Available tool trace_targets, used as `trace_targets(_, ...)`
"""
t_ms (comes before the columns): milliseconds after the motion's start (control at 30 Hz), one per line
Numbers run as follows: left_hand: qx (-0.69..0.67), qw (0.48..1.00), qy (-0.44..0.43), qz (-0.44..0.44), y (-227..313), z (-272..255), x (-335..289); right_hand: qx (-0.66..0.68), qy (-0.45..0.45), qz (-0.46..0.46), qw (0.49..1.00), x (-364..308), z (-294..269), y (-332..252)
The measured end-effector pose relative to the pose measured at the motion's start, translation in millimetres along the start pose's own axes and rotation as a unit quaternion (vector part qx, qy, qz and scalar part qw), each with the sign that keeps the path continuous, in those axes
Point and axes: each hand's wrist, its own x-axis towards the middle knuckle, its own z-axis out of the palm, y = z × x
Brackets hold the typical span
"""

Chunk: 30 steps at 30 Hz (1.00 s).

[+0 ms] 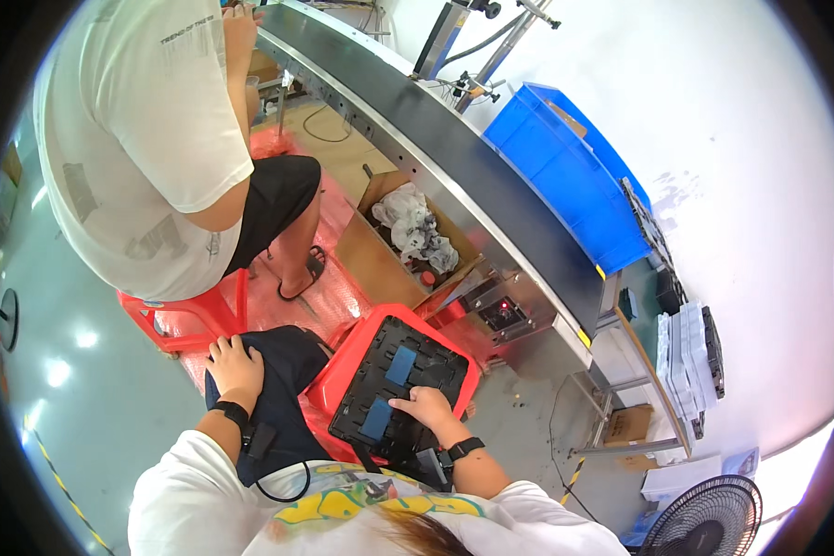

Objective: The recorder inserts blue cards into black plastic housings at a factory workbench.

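A black molded plastic tray (352, 414) rests on a red plastic stool (470, 378) in front of me. Two blue rectangular pieces (400, 365) lie in it, one farther off and one nearer. Over the tray, my right hand (428, 408) is curled, with a fingertip reaching to the edge of the nearer blue piece (376, 419). Whatever its fingers may hold is hidden. My left hand (235, 367) lies on my dark-clothed leg (283, 380), fingers spread and holding nothing. A dark band sits on each wrist.
Beyond the stool runs a dark conveyor belt (454, 157) with a metal side. An open cardboard box (375, 255) with plastic bags stands beneath it. Another person (148, 139) sits close at left. A blue bin (565, 167) and a black fan (704, 524) are at right.
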Motion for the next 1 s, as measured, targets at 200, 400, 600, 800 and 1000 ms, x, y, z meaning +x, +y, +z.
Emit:
trace_targets(200,-0.009,1.000,0.014,-0.003,-0.9,2.9,-0.5,-0.018,0.005,-0.005,1.000,-3.2,-0.3,-0.7)
trace_targets(400,-0.007,1.000,0.011,0.001,-1.2,4.6,-0.8,0.001,0.037,0.006,0.999,-8.6,-1.5,-5.0)
trace_targets(600,-0.003,1.000,0.007,-0.014,-0.4,4.9,-1.7,-0.004,0.027,-0.012,1.000,-3.8,0.9,-1.0)
trace_targets(800,0.012,1.000,0.023,-0.004,1.0,6.9,-0.4,-0.022,0.015,-0.017,1.000,-4.5,-5.0,-3.1)
trace_targets(1000,0.008,1.000,0.013,-0.010,2.7,4.4,-0.6,-0.033,0.206,-0.106,0.972,-19.8,22.5,0.2)
